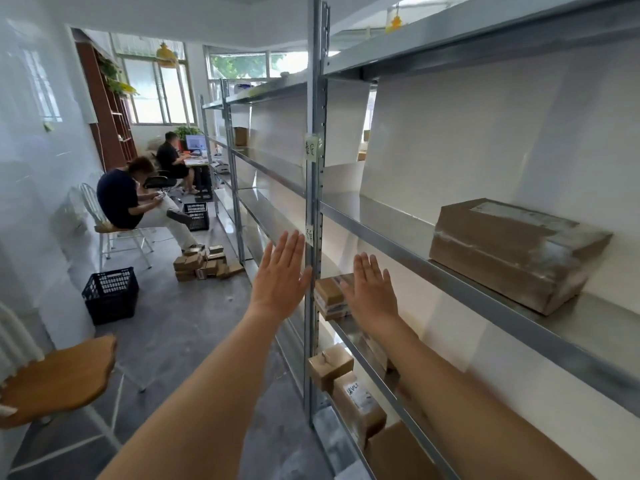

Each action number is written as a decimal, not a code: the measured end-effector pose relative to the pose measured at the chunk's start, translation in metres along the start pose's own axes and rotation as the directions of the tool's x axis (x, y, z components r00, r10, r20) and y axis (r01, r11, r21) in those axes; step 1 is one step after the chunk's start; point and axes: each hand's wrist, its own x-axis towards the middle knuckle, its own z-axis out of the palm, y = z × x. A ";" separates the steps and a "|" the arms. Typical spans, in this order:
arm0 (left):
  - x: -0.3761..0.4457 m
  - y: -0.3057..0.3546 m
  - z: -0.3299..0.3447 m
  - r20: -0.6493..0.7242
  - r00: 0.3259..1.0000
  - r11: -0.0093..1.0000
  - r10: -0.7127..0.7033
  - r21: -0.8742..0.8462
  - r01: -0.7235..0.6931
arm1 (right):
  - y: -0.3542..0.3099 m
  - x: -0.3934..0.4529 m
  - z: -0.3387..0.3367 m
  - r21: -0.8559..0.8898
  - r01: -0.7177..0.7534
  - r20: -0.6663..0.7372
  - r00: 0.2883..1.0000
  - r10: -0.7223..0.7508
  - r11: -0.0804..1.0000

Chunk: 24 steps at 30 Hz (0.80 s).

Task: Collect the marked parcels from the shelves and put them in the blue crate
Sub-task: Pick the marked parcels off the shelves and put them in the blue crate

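Your left hand [281, 278] and right hand [372, 292] are both raised flat in front of you, fingers straight and together, each grip apart and holding nothing. The left hand sits just to the left of the grey shelf upright [316, 188], its thumb close against the post; the right hand is on the other side, in front of a small stack of brown parcels [329, 297] on a lower shelf. A larger taped cardboard parcel [516, 251] lies on the metal shelf [398, 237] above, well to the right of your hands. More parcels [358, 400] stand on the shelf below, one with a white handwritten label. A dark crate [110, 294] sits on the floor to your left, near a wooden stool [59, 379]. A heap of small boxes [204, 263] lies on the floor farther along the aisle.
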 end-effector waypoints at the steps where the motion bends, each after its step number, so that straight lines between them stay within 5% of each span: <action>1: 0.007 -0.005 0.012 0.011 1.000 1.000 0.009 -0.012 -0.009 | -0.001 0.011 0.009 -0.006 0.000 0.013 1.000 0.001 1.000; 9: 0.075 -0.044 0.117 0.147 0.988 0.994 0.045 -0.107 -0.029 | 0.024 0.099 0.089 -0.123 0.018 0.098 0.995 -0.005 0.992; 18: 0.169 -0.061 0.232 0.296 0.931 0.957 0.211 -0.255 -0.136 | 0.081 0.205 0.150 -0.130 -0.172 0.113 0.976 0.187 0.976; 24: 0.222 -0.044 0.308 0.392 0.830 0.890 0.396 -0.386 -0.242 | 0.087 0.240 0.193 -0.160 -0.252 0.158 0.948 0.277 0.955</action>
